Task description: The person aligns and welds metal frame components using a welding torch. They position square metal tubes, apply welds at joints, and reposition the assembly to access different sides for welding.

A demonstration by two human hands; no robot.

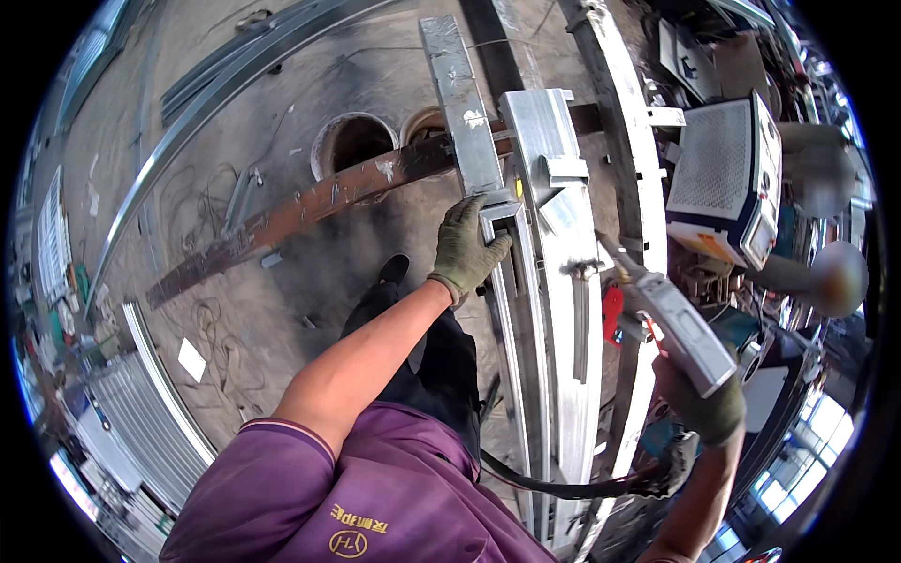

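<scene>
Workshop floor: left hand clasps tube, right hand grips torch; a snagging hose could spoil its aim.

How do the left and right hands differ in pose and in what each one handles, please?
The left hand rests on an open-ended metal piece, while the right hand holds a silver handheld tool. The left hand shows its thumb clearly; the right hand is partly hidden behind the tool. The left hand is farther forward than the right hand. Both wear olive-green gloves.
</scene>
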